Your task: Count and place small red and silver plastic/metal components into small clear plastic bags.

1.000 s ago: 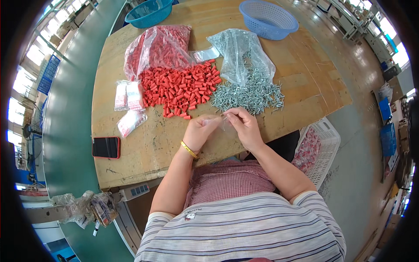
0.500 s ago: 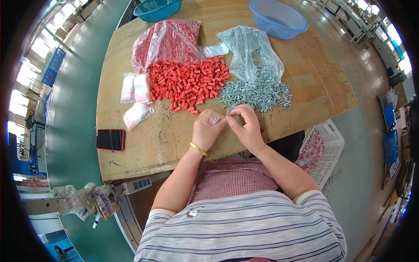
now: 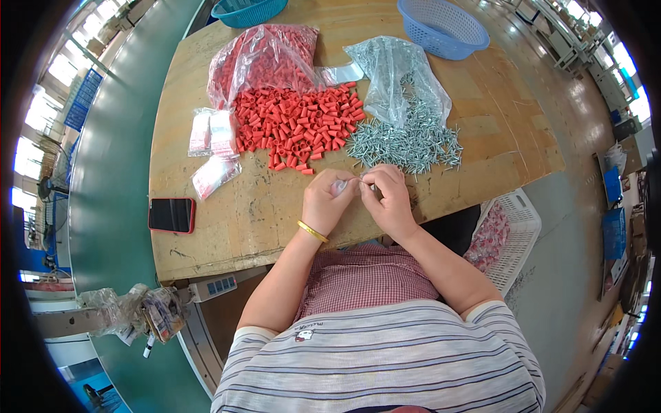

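Observation:
My left hand (image 3: 325,199), with a yellow bangle at its wrist, is closed around a small clear plastic bag (image 3: 338,186), mostly hidden by the fingers. Fingertip to fingertip with it, my right hand (image 3: 389,199) pinches what looks like the bag's edge; the exact grip is too small to make out. Just beyond my hands lie a heap of red plastic sleeves (image 3: 296,127) and, to its right, a pile of silvery screws (image 3: 413,141). Each spreads from the mouth of a large clear bag: one bag of red sleeves (image 3: 265,58), one bag of screws (image 3: 392,69).
Small flat plastic packets (image 3: 215,173) lie left of the red heap, above a red-edged phone (image 3: 171,215). A teal basket (image 3: 249,15) and a blue basket (image 3: 444,34) stand at the wooden table's (image 3: 227,241) far side. A white crate (image 3: 527,230) holding red-and-clear packets sits lower right.
My right hand's fingers have shifted slightly and curled in more beside the left fingertips. The left hand keeps its hold on the small bag. The heaps look unchanged.

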{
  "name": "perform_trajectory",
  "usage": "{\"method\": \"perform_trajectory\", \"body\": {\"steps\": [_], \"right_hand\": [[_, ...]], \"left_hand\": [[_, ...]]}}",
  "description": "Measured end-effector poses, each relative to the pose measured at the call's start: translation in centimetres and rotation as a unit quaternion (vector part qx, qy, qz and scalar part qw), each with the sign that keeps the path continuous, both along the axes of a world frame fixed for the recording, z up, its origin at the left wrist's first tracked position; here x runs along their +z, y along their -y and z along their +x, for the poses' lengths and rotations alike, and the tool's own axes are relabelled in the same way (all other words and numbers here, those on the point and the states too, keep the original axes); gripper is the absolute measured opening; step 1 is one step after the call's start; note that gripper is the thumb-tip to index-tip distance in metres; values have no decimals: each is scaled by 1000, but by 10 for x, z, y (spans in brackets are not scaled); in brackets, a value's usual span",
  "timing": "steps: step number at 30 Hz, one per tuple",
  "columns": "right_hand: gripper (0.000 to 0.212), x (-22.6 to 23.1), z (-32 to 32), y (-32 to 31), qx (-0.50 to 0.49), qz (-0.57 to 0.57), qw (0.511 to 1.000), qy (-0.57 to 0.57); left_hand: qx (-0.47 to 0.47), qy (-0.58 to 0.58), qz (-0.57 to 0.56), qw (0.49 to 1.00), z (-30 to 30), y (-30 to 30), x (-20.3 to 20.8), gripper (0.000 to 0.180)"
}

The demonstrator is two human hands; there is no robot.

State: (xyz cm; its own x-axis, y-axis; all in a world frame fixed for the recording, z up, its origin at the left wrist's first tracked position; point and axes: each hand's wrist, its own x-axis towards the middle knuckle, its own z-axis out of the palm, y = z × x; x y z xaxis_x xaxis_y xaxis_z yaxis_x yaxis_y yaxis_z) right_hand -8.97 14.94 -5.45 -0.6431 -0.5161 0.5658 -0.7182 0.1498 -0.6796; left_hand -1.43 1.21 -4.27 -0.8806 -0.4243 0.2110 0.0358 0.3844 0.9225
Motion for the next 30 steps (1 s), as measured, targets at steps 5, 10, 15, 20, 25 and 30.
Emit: {"method": "perform_trajectory", "body": {"steps": [5, 10, 15, 20, 25, 30], "right_hand": [[12, -1, -1, 0, 2, 16, 1000, -4], [11, -4, -2, 1, 5, 5, 1000, 20], [10, -4, -2, -1, 11, 5, 999, 29], [11, 0, -1, 1, 13, 14, 1000, 21], [11, -4, -4, 0, 24, 3, 999, 38], [10, -8, -8, 0, 49, -13, 997, 59]], "left_hand": [[28, -62, -116, 991, -3, -7, -2, 10], [45, -65, -159, 984, -5, -9, -5, 10], [-2, -16, -62, 998, -4, -3, -1, 11], [-1, -28, -75, 997, -4, -3, -4, 9], [-4, -79, -177, 981, -5, -6, -8, 8], [6, -66, -193, 979, -6, -4, -14, 12]]}}
